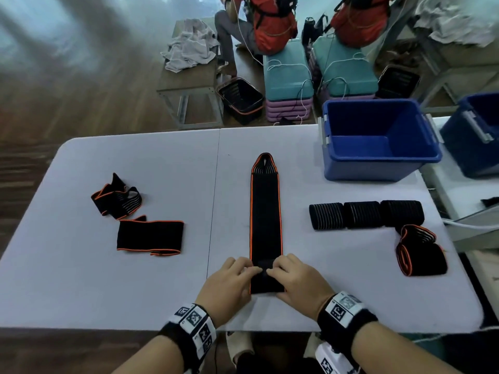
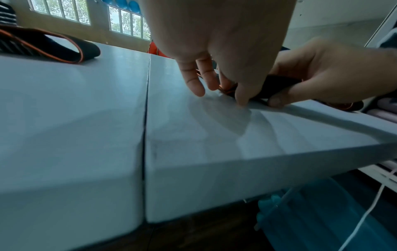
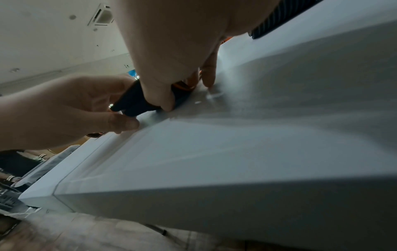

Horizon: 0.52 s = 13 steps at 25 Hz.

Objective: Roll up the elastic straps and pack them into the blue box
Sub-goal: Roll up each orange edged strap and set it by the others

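Black elastic with orange edging is just starting to curl at the near edge of the tabletop (image 1: 135, 279), where the left hand (image 1: 229, 286) and right hand (image 1: 298, 283) each pinch a side of the first turn of the flat strap (image 1: 266, 220); the rest of it lies straight, running away toward its tapered far end, so this roll has barely begun. Further out to the right, three finished rolls (image 1: 366, 214) sit side by side, with a looser bundle (image 1: 420, 251) near them. To the left, two unrolled straps (image 1: 135, 220) wait. Beyond, the blue box (image 1: 378, 139) looks empty, so packing seems not yet started
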{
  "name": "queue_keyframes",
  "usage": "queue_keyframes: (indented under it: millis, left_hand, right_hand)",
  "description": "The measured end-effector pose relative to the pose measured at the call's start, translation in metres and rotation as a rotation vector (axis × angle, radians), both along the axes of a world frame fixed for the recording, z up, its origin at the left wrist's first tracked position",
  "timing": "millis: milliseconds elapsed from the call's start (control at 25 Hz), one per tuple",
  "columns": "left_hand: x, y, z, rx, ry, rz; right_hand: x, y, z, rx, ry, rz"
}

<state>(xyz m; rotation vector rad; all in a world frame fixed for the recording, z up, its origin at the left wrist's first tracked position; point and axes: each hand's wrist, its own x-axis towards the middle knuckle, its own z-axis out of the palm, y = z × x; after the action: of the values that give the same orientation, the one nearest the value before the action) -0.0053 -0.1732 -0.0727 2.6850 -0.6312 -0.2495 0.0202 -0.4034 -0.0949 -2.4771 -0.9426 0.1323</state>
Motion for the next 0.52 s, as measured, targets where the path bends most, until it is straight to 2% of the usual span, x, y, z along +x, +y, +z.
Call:
queue_keyframes:
  millis: [80, 160, 360, 520]
  left_hand:
    - [-0.003, 0.000, -0.002, -0.003, -0.091, -0.009]
    - [-0.007, 0.000, -0.003, -0.042, -0.075, 0.039]
    - [-0.008, -0.010, -0.010, -0.311, 0.088, 0.383]
    - [0.001, -0.018, -0.017, -0.367, 0.203, 0.660]
  right_hand:
    - [-0.002, -0.001, 0.000, -0.015, 0.034, -0.006]
    - [-0.003, -0.003, 0.000, 0.020, 0.121, -0.055]
    - [0.003, -0.004, 0.010, 0.274, 0.504, -0.371]
    - [0.013, 0.003, 0.010, 0.252, 0.624, -0.551]
